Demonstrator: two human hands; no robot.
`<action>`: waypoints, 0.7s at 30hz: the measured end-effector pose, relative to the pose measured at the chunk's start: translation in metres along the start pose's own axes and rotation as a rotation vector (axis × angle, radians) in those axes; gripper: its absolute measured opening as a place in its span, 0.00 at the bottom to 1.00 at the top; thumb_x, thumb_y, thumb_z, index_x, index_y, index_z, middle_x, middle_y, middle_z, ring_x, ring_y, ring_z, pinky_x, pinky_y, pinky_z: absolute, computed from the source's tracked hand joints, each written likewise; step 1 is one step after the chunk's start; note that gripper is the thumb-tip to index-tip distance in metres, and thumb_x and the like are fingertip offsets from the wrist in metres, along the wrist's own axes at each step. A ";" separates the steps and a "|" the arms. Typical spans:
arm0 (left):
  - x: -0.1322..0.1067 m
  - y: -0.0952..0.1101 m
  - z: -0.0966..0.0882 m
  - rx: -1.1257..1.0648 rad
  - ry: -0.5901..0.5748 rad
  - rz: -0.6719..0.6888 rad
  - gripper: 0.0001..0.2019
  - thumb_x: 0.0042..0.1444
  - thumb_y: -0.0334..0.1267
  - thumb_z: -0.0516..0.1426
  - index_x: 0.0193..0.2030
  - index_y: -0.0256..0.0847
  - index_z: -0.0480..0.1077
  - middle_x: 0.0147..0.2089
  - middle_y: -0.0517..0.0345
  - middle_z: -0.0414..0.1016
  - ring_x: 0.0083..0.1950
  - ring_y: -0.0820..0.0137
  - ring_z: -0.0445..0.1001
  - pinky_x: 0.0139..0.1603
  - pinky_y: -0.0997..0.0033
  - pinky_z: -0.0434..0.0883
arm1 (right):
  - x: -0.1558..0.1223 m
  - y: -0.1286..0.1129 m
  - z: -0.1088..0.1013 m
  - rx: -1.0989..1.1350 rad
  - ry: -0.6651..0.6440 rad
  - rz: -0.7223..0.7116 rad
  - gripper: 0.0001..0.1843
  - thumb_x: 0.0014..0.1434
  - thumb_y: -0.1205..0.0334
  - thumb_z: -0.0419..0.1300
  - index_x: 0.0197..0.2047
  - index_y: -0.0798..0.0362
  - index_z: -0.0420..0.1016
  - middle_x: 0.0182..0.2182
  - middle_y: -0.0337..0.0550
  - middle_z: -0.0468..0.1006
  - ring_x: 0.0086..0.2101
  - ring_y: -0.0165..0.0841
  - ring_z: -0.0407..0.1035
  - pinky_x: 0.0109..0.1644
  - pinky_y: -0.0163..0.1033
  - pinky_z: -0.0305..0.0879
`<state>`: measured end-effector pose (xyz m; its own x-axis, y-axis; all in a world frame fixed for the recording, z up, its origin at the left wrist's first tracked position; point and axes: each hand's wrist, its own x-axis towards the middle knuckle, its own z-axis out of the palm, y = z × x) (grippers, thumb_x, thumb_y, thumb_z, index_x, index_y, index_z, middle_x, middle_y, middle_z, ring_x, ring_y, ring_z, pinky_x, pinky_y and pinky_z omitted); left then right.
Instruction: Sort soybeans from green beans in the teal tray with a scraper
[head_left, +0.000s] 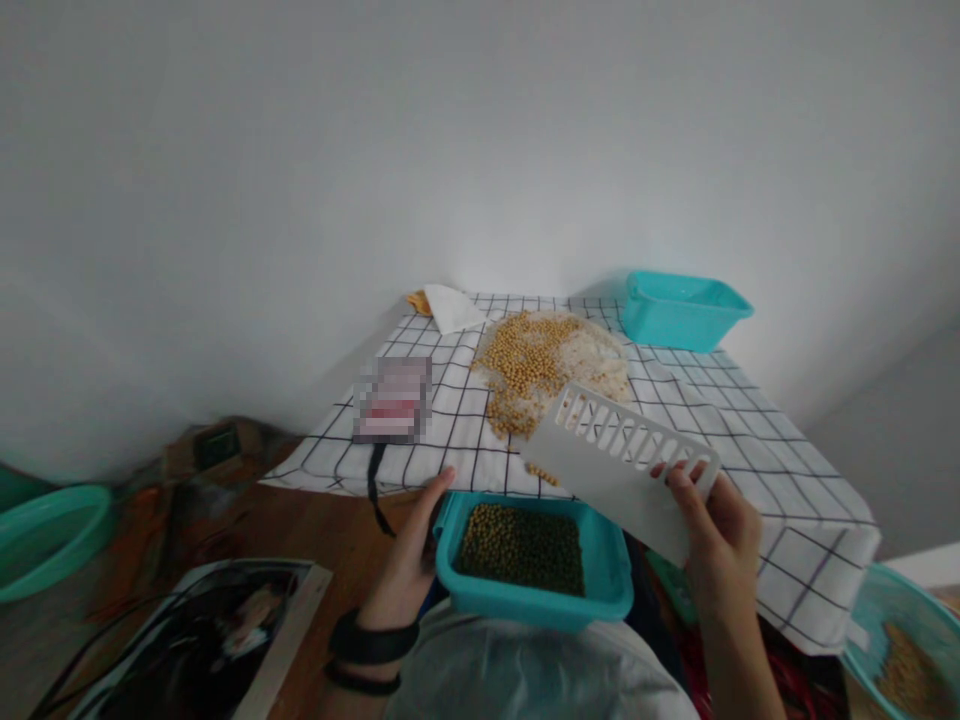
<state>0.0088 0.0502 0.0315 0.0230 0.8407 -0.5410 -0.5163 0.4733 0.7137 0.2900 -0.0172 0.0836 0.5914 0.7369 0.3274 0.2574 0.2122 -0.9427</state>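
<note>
While I watch from the head camera, closest to me sits a teal tub (609, 588) held against the lap, filled with dark green beans (522, 548). My left hand (409, 565) grips its left wall, fingers curled round the rim and thumb pointing up toward the table edge; a dark band circles that wrist. My right hand (718, 530) is closed on the end of a white slotted scraper (619, 462), fingertips over its upper edge, the flat blade tilted and reaching out over the tub and the near edge of the table. Just past the blade, on the checked tablecloth (780, 470), lies a spread of yellow soybeans (523, 372) mixed with pale husk or grain, a few beans touching the scraper's far corner. Left of that pile rests a blurred-out card with a black strap hanging off the cloth. Farther back, a folded white paper (454, 307) lies near the wall, and a second teal tub (682, 310) stands at the far right corner. Green basins sit at both lower sides.
</note>
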 end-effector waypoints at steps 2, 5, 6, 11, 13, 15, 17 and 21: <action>0.000 0.000 0.000 -0.001 -0.001 0.002 0.17 0.42 0.48 0.72 0.21 0.43 0.70 0.14 0.69 0.67 0.15 0.76 0.63 0.20 0.74 0.63 | 0.001 0.000 0.002 -0.036 -0.010 -0.036 0.17 0.57 0.46 0.66 0.33 0.52 0.81 0.31 0.44 0.81 0.30 0.37 0.72 0.31 0.37 0.64; -0.002 0.000 0.002 -0.007 -0.005 0.006 0.19 0.42 0.49 0.72 0.19 0.43 0.68 0.13 0.71 0.65 0.15 0.77 0.62 0.19 0.75 0.63 | 0.004 0.000 0.007 -0.079 -0.018 -0.076 0.18 0.59 0.45 0.65 0.34 0.53 0.81 0.31 0.44 0.82 0.30 0.37 0.72 0.31 0.37 0.63; -0.003 0.000 0.003 -0.010 -0.006 0.007 0.20 0.41 0.49 0.72 0.19 0.43 0.67 0.13 0.71 0.64 0.15 0.77 0.62 0.20 0.75 0.63 | 0.004 0.000 0.009 -0.093 -0.032 -0.083 0.18 0.60 0.46 0.64 0.35 0.53 0.82 0.31 0.44 0.82 0.30 0.37 0.72 0.32 0.38 0.63; -0.007 0.001 0.007 -0.019 -0.012 0.005 0.21 0.40 0.51 0.72 0.18 0.43 0.66 0.14 0.68 0.68 0.17 0.75 0.66 0.21 0.74 0.66 | 0.008 0.001 0.018 -0.127 -0.074 -0.101 0.18 0.62 0.45 0.62 0.36 0.52 0.81 0.31 0.43 0.81 0.30 0.36 0.71 0.31 0.37 0.60; -0.006 0.001 0.006 -0.019 -0.011 0.007 0.20 0.40 0.49 0.72 0.19 0.43 0.68 0.14 0.68 0.69 0.17 0.75 0.67 0.21 0.74 0.66 | 0.011 0.001 0.019 -0.118 -0.100 -0.104 0.17 0.62 0.46 0.62 0.35 0.51 0.81 0.31 0.42 0.80 0.31 0.36 0.70 0.32 0.37 0.60; -0.005 0.001 0.005 -0.020 -0.008 0.012 0.19 0.40 0.48 0.72 0.20 0.43 0.68 0.14 0.69 0.68 0.17 0.75 0.67 0.21 0.75 0.66 | 0.014 0.000 0.019 -0.087 -0.150 -0.110 0.16 0.62 0.46 0.62 0.34 0.50 0.81 0.31 0.42 0.80 0.32 0.36 0.71 0.33 0.37 0.62; -0.005 0.001 0.005 -0.022 -0.007 0.019 0.19 0.41 0.47 0.72 0.20 0.43 0.68 0.15 0.69 0.69 0.17 0.75 0.67 0.21 0.76 0.65 | 0.017 -0.001 0.015 -0.048 -0.217 -0.125 0.15 0.62 0.47 0.63 0.33 0.50 0.81 0.31 0.41 0.80 0.31 0.36 0.71 0.32 0.37 0.62; -0.006 0.000 0.006 -0.028 -0.017 0.025 0.22 0.42 0.49 0.72 0.17 0.43 0.65 0.13 0.70 0.66 0.15 0.77 0.63 0.19 0.75 0.64 | 0.023 -0.003 0.005 0.017 -0.289 -0.150 0.14 0.59 0.49 0.65 0.30 0.50 0.80 0.27 0.41 0.78 0.26 0.34 0.70 0.27 0.36 0.61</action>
<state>0.0141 0.0467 0.0372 0.0241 0.8565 -0.5156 -0.5409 0.4449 0.7138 0.2989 0.0020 0.0932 0.3052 0.8479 0.4334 0.3116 0.3412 -0.8869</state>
